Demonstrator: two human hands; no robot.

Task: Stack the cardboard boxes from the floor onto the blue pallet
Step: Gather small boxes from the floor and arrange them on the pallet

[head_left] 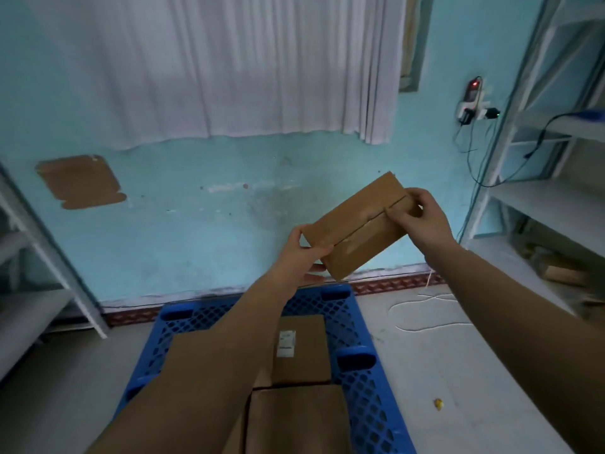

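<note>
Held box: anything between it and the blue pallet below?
Nothing visible blocks it. The held box is in the air, gripped by the left hand and right hand. Below, the blue pallet already carries cardboard boxes, so it would land on them or on the bare lattice at the far end.

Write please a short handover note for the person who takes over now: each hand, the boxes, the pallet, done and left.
Left hand: grips the lower left end of the small cardboard box.
Right hand: grips its upper right end.
The box is in the air, tilted, above the far end of the blue pallet.
Done: at least three boxes lie on the pallet, one with a white label.
Left: set the held box down on the pallet. No boxes on the floor are in view.
</note>
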